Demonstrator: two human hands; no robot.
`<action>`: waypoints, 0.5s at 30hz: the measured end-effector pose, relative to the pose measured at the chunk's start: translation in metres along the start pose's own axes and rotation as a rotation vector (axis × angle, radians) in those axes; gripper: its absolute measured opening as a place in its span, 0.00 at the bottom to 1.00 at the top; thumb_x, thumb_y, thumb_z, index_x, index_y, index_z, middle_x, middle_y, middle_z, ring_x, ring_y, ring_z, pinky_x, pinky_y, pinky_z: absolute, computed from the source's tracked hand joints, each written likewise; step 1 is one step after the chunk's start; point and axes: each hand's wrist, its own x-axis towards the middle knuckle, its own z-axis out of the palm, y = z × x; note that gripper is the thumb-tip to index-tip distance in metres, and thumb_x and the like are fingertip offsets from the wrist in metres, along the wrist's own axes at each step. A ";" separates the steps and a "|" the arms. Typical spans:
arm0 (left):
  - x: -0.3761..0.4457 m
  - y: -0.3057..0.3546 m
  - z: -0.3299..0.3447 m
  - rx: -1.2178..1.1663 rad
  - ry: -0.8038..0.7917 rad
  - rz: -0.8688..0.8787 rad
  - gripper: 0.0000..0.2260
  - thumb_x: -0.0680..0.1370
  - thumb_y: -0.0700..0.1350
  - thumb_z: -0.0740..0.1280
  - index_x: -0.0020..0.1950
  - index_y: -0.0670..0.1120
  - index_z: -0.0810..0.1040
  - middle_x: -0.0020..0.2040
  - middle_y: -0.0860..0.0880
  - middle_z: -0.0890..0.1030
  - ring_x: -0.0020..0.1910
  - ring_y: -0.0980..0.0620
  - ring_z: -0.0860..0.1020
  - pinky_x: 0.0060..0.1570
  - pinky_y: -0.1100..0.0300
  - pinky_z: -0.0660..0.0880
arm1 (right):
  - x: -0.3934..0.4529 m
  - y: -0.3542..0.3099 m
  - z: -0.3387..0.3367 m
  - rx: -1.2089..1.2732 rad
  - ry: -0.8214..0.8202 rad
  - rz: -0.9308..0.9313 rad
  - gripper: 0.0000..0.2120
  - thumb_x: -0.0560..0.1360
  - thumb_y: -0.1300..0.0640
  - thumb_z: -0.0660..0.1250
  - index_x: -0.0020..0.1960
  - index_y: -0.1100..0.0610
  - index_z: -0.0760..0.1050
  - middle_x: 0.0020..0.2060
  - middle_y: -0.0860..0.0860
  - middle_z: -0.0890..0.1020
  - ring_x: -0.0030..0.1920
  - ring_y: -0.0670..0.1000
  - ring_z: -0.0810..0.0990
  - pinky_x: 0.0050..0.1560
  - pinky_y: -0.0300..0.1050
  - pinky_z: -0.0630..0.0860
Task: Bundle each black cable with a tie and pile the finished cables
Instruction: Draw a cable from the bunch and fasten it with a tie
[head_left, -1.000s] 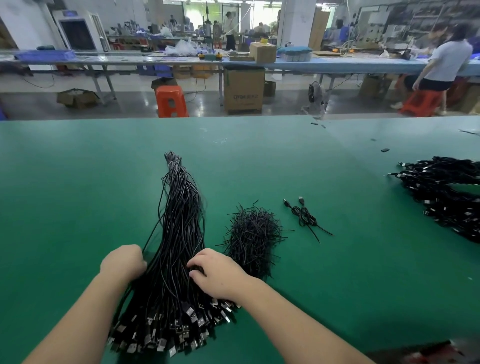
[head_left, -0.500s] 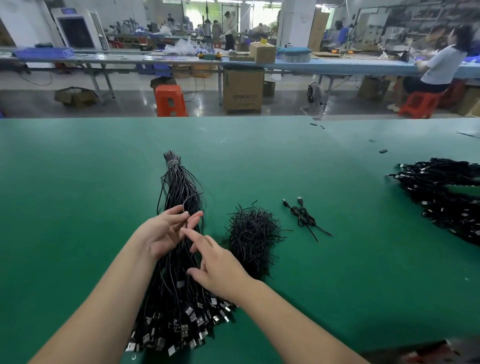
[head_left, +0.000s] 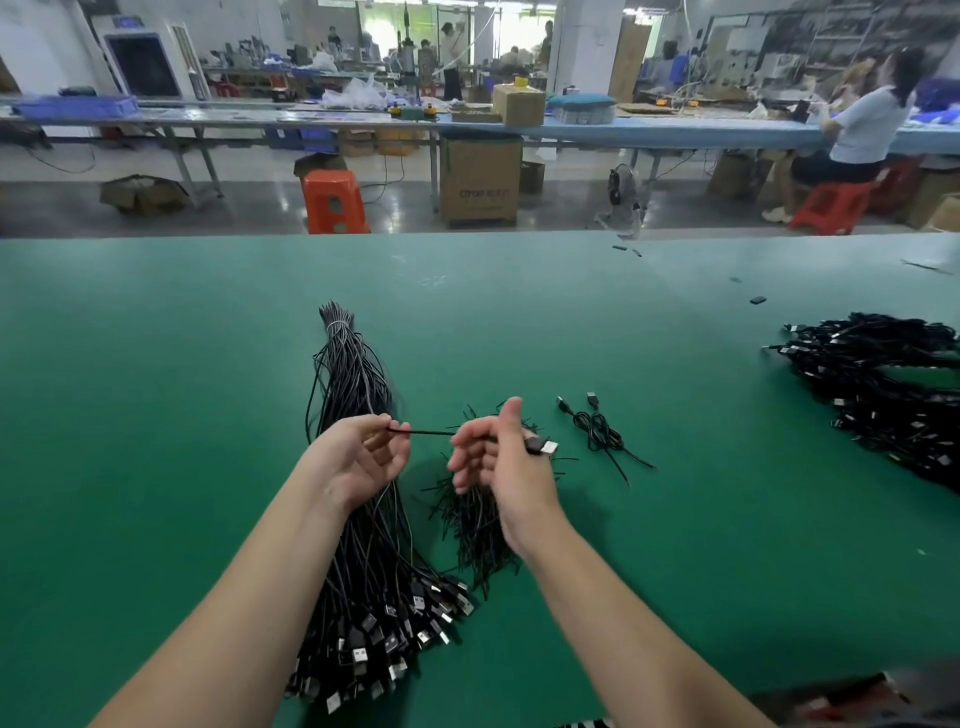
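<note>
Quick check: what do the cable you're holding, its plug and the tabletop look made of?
Cable: thin black line with a matte jacket, probably rubber or PVC; stretched between left hand and right hand. Plug: bright silvery shell, likely metal, on a black moulded body. Tabletop: smooth, seamless green mat, probably rubber or vinyl.

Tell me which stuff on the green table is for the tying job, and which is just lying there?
For the job: cable stretched between the hands, loose cable bunch, ties heap, one tied cable, finished pile.

Just lying there: small black bits at the far right.
</note>
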 end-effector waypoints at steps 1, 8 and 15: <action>0.002 -0.002 0.001 -0.003 0.009 -0.007 0.08 0.81 0.37 0.62 0.42 0.39 0.73 0.31 0.44 0.80 0.35 0.50 0.76 0.28 0.61 0.79 | 0.001 -0.003 -0.005 -0.001 0.008 -0.010 0.32 0.78 0.32 0.50 0.34 0.52 0.81 0.31 0.55 0.82 0.29 0.50 0.78 0.30 0.40 0.76; 0.016 -0.012 0.005 0.497 0.191 0.326 0.15 0.79 0.33 0.59 0.63 0.48 0.73 0.41 0.42 0.77 0.32 0.48 0.77 0.35 0.53 0.78 | 0.013 -0.037 -0.043 0.171 0.088 -0.060 0.27 0.75 0.32 0.57 0.31 0.51 0.76 0.26 0.51 0.75 0.25 0.49 0.70 0.25 0.40 0.68; 0.012 -0.034 -0.005 1.534 0.029 0.599 0.16 0.84 0.57 0.57 0.55 0.50 0.79 0.39 0.52 0.81 0.36 0.54 0.80 0.38 0.58 0.75 | 0.044 -0.071 -0.096 0.499 0.240 -0.090 0.13 0.85 0.54 0.56 0.55 0.60 0.76 0.38 0.53 0.85 0.38 0.49 0.84 0.39 0.42 0.81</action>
